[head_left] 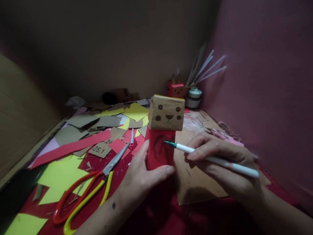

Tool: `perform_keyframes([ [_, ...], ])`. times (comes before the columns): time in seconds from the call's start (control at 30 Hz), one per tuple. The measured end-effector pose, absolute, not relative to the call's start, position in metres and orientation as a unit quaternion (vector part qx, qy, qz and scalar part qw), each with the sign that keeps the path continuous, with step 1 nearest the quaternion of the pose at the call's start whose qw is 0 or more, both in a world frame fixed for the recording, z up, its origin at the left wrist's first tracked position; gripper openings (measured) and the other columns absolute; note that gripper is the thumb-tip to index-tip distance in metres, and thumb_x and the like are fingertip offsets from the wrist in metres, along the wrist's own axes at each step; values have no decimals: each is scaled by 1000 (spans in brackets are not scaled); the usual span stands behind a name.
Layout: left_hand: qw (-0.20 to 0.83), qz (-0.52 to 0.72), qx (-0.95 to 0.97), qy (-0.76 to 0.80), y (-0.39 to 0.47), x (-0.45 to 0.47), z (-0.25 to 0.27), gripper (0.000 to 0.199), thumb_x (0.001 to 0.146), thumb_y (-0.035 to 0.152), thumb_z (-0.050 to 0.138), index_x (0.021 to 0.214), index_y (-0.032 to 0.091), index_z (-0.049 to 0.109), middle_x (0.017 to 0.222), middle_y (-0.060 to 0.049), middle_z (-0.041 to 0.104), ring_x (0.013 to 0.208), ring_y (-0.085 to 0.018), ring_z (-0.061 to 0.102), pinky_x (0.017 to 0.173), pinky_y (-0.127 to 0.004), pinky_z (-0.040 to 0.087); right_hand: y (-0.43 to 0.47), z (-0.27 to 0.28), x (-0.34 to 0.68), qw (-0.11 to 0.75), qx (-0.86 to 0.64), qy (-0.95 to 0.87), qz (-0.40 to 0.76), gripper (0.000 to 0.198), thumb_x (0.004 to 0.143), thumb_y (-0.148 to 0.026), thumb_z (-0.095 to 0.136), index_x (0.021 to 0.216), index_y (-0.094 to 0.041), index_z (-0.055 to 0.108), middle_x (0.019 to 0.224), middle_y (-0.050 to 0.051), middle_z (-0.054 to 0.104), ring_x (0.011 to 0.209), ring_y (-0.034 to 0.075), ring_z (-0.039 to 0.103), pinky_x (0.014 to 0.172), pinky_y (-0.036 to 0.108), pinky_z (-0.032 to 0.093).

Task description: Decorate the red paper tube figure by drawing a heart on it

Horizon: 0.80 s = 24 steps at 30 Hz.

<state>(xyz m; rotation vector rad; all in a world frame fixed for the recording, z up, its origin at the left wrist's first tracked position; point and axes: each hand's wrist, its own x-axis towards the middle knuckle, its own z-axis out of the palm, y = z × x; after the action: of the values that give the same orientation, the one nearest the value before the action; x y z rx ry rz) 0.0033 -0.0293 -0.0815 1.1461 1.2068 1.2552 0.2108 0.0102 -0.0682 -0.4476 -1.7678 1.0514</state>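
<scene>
My left hand (149,176) grips the lower part of a cardboard box figure (167,113), its thumb across the front. The figure stands upright, with a brown head on a red body. Dark eyes, cheeks, a nose and a thin green mouth are drawn on the head. On the red body is a dark curved outline with darker marks inside. My right hand (227,160) holds a white marker pen (217,160) between thumb and fingers. Its green tip is at the red front, inside the outline; whether it touches I cannot tell.
Scissors (107,169) with red and yellow handles lie left of my left hand. Around them are yellow paper (63,176), a red strip (73,148) and cardboard scraps (100,147). A cardboard sheet (195,182) lies under my right hand. Behind stand a red figure (176,89), a jar (194,98) and white sticks (209,68).
</scene>
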Motion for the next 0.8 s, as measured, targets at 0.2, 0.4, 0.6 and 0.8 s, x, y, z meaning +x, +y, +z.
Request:
perform_keyframes([
  [0.2, 506, 515, 477, 502, -29, 3, -83, 45, 69, 31, 89, 109, 21, 71, 94, -3, 80, 91, -27, 74, 77, -32, 58, 10, -65, 210, 446, -170, -769, 426, 30, 81, 2, 65, 94, -20, 82, 92, 5, 75, 82, 14, 73, 72, 18, 57],
  [0.4, 504, 527, 471, 497, -29, 4, -82, 51, 68, 37, 91, 113, 21, 72, 95, -4, 80, 94, -29, 75, 78, -33, 59, 10, -65, 209, 502, -190, -731, 422, 25, 87, -4, 69, 94, -23, 82, 90, 2, 75, 81, 11, 71, 74, 16, 57],
  [0.6, 507, 492, 499, 502, -28, 1, -79, 48, 73, 36, 88, 114, 19, 72, 92, -4, 80, 88, -27, 74, 75, -31, 58, 9, -69, 212, 452, -177, -771, 412, 30, 82, 2, 67, 93, -20, 82, 93, 5, 74, 84, 14, 74, 71, 17, 58],
  [0.8, 506, 491, 514, 488, -25, -5, -83, 42, 73, 31, 89, 111, 21, 73, 96, -1, 79, 90, -23, 73, 76, -26, 57, 11, -66, 211, 468, -168, -760, 417, 28, 84, 0, 66, 95, -20, 83, 92, 5, 72, 84, 13, 73, 76, 17, 59],
])
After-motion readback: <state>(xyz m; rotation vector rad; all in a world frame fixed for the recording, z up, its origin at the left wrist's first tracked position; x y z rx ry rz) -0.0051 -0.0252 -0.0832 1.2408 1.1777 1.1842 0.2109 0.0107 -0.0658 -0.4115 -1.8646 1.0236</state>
